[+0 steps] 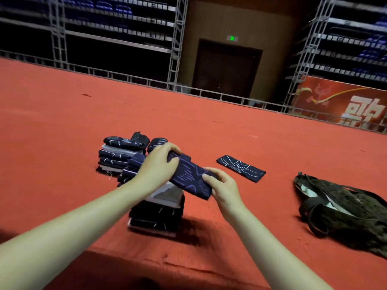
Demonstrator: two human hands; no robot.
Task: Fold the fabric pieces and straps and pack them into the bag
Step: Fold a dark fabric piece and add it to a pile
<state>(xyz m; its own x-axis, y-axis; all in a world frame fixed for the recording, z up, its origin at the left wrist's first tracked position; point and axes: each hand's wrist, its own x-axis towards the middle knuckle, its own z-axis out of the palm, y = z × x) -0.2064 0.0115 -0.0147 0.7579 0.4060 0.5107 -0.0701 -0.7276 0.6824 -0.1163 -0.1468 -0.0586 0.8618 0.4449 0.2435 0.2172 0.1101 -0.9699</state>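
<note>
Both hands — left hand [159, 164], right hand [222, 185] — grip a folded dark fabric piece [189, 177] above the near stack [157, 214]; the bag [343, 212] lies well apart.

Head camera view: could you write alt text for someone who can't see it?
Two bare hands, left and right, hold a folded dark patterned fabric piece above a stack of folded pieces on red carpet. A dark bag lies open at right.

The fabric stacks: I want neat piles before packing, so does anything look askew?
Yes. The far stack leans, with rolled pieces loose on top. One folded piece lies alone on the red floor, apart from both stacks.
</note>
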